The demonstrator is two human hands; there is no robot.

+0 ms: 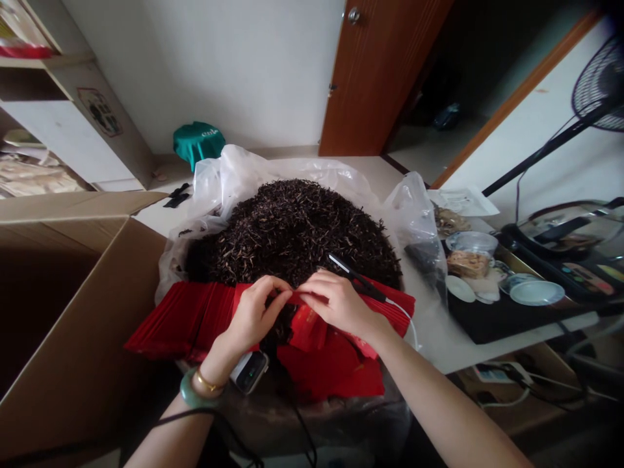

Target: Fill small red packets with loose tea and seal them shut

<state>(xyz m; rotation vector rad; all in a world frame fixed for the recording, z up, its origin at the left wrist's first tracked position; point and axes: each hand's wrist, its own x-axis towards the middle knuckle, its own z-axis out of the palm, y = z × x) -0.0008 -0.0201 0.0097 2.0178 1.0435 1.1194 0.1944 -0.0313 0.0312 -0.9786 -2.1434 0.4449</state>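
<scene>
My left hand [254, 311] and my right hand [337, 300] meet over the front of a heap of dark, dry tea leaves [302, 221]. Thumbs and fingers of both pinch a small red packet [295, 298], mostly hidden by the fingers. A row of red packets [182, 318] stands packed together left of my left hand. More loose red packets [331, 370] lie below my right hand. Beside that hand rests a slim black device [358, 276] with a white cable. A small grey device with a dark screen [251, 372] sits by my left wrist.
Clear plastic sheeting [414, 214] surrounds the heap. An open cardboard box [82, 305] stands close on the left. At right, a dark tray [487, 318] carries dishes and a brown lump. A fan [602, 84] and a brown door [375, 71] are farther back.
</scene>
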